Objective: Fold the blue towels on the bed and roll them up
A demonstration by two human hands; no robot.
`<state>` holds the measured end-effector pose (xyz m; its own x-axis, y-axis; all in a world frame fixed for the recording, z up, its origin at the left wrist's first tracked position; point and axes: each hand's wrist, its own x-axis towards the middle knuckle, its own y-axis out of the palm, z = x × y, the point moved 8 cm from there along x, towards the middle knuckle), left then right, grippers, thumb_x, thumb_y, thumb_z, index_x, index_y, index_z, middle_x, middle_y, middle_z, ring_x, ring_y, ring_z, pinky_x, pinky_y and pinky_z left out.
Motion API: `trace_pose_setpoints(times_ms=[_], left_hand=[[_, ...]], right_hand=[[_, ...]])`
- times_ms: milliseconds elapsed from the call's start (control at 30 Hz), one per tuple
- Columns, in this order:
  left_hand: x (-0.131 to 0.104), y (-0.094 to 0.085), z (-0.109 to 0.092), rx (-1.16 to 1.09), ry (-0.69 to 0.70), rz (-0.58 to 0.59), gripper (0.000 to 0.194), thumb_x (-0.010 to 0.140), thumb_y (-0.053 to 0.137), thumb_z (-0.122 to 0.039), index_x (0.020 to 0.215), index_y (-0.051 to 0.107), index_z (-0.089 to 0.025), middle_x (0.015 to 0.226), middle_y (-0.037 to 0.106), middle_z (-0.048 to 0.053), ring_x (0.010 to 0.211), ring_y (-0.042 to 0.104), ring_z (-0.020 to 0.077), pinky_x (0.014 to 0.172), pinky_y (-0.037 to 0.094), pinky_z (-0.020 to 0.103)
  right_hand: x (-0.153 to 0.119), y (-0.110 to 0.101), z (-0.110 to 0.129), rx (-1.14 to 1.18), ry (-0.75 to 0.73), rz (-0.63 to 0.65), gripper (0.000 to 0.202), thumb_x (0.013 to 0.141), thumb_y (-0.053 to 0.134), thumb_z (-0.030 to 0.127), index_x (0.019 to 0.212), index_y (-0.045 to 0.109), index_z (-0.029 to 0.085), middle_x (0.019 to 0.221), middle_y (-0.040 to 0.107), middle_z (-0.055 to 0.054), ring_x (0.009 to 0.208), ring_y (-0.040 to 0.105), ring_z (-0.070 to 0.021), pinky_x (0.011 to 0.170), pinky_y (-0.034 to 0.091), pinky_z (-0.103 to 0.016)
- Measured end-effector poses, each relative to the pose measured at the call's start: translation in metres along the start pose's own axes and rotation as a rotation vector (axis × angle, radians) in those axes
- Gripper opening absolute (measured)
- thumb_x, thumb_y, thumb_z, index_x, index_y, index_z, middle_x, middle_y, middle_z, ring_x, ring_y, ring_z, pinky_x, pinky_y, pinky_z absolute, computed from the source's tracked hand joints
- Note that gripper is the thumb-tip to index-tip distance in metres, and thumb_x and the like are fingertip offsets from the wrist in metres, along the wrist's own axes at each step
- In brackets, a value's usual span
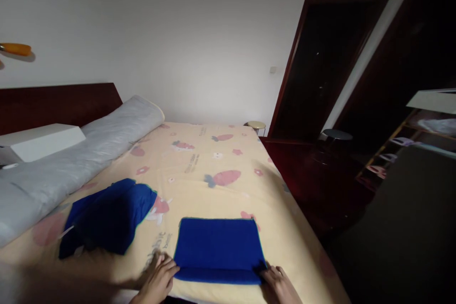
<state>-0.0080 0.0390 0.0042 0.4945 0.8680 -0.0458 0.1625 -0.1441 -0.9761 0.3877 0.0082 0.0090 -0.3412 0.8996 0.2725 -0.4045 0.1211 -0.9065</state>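
A blue cloth (219,242) with thin green edging lies flat on the bed in front of me, its near edge turned over into a narrow folded strip. At the near left corner, my left hand (158,278) is closed, fingertips pinching the end of that strip. My right hand (280,285) grips the strip's other end at the near right corner. Off to the left, a second blue cloth (107,218) lies crumpled, with a white tag showing and partly in shadow.
A bed sheet (192,166) printed with strawberries covers the bed. Along the headboard (60,104) lies a long grey roll (117,128) with a white box (46,140) on it. Stools (256,125), a dark door (327,66) and a shelf rack (388,147) stand beyond the bed's right edge.
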Motion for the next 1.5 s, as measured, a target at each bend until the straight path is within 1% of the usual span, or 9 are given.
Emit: trace_pose_setpoints(times_ms=[133,467,600,700,767,1033,1267,1333,1500], left_hand=[[0.015,-0.022,0.009,-0.051,-0.182,-0.009,0.036,0.067,0.049,-0.006,0.092,0.066,-0.025,0.101,0.07,0.0,0.104,0.058,0.021,0.096,0.039,0.036],[0.043,-0.023,0.022,-0.029,-0.29,0.087,0.029,0.074,0.05,-0.014,0.095,0.068,-0.026,0.103,0.073,0.001,0.105,0.063,0.0217,0.1,0.038,0.041],[0.065,-0.004,-0.039,0.09,-0.13,-0.032,0.051,0.08,0.046,-0.015,0.13,0.057,-0.02,0.137,0.059,0.011,0.13,0.048,0.0273,0.111,0.028,0.047],[0.084,0.024,-0.1,0.091,0.057,-0.185,0.061,0.09,0.039,-0.017,0.15,0.032,-0.021,0.15,0.047,0.009,0.136,0.043,0.0219,0.111,0.034,0.04],[0.087,0.037,-0.113,0.102,0.106,-0.258,0.059,0.096,0.035,-0.025,0.153,0.02,-0.024,0.154,0.041,0.006,0.14,0.039,0.0202,0.11,0.036,0.04],[0.043,0.013,-0.007,0.22,-0.103,-0.256,0.055,0.099,0.032,-0.036,0.152,0.019,-0.029,0.156,0.036,0.006,0.141,0.038,0.0246,0.112,0.029,0.055],[0.061,0.036,-0.114,0.165,0.192,-0.318,0.053,0.099,0.031,-0.027,0.152,0.026,-0.026,0.149,0.049,0.004,0.133,0.047,0.0186,0.11,0.037,0.038],[0.058,0.036,-0.101,0.141,0.159,-0.315,0.047,0.1,0.032,-0.03,0.146,0.039,-0.027,0.14,0.059,0.004,0.125,0.054,0.0187,0.105,0.042,0.036],[0.021,0.006,0.005,0.191,-0.095,-0.388,0.041,0.099,0.036,-0.034,0.132,0.059,-0.026,0.132,0.064,0.005,0.122,0.057,0.0226,0.105,0.043,0.043]], right_hand=[[0.011,0.008,-0.023,0.199,0.252,0.135,0.031,0.073,0.046,0.022,0.096,0.067,0.026,0.095,0.07,-0.004,0.093,0.064,-0.0225,0.084,0.047,-0.035],[0.016,0.005,-0.043,0.001,0.344,-0.103,0.032,0.08,0.045,0.031,0.098,0.071,0.025,0.097,0.073,-0.007,0.09,0.067,-0.0263,0.08,0.052,-0.039],[0.037,0.015,0.003,-0.151,0.299,-0.214,0.041,0.079,0.044,0.021,0.113,0.068,0.019,0.114,0.069,-0.013,0.102,0.064,-0.0285,0.09,0.049,-0.043],[0.062,0.049,0.06,-0.123,0.144,-0.174,0.048,0.084,0.043,0.021,0.129,0.059,0.02,0.134,0.061,-0.01,0.121,0.057,-0.0264,0.101,0.043,-0.041],[0.068,0.07,0.079,-0.103,0.043,-0.101,0.049,0.091,0.043,0.027,0.138,0.051,0.023,0.141,0.055,-0.007,0.128,0.052,-0.0244,0.104,0.042,-0.04],[0.025,0.038,0.011,-0.177,0.078,-0.119,0.055,0.096,0.042,0.048,0.147,0.039,0.026,0.147,0.047,-0.007,0.134,0.047,-0.0256,0.106,0.041,-0.043],[0.066,0.055,0.107,-0.031,-0.082,-0.065,0.036,0.098,0.038,0.032,0.128,0.059,0.028,0.132,0.063,-0.005,0.122,0.057,-0.02,0.103,0.042,-0.038],[0.064,0.053,0.095,-0.033,-0.049,-0.056,0.035,0.098,0.038,0.033,0.125,0.06,0.028,0.124,0.067,-0.005,0.116,0.061,-0.0191,0.101,0.042,-0.038],[0.023,0.019,-0.006,-0.24,0.148,-0.195,0.038,0.095,0.042,0.043,0.121,0.064,0.024,0.126,0.066,-0.009,0.119,0.059,-0.0293,0.096,0.043,-0.047]])
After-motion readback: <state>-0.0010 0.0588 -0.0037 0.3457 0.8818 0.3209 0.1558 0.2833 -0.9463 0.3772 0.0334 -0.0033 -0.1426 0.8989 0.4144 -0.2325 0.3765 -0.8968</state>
